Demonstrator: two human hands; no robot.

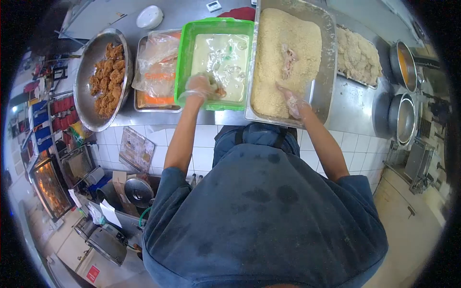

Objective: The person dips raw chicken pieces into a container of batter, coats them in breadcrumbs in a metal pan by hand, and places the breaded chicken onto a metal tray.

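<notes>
My left hand [201, 87], in a clear plastic glove, is over the lower left of a green tub [181, 62] of pale batter [211, 57]. Its fingers are closed round a small brownish piece at the batter's surface. My gloved right hand [294, 102] rests in the breading crumbs [271, 48] near the front of a large metal tray [328, 53], fingers stretched out. A raw, pinkish piece of meat [289, 61] lies on the crumbs just beyond the right fingertips, apart from them.
Left of the tub are plastic-covered orange trays [158, 102] and a metal bowl [80, 91] of fried pieces. Breaded pieces [357, 55] fill a tray at right, beside metal bowls [406, 120]. A white bowl [150, 17] stands at the back.
</notes>
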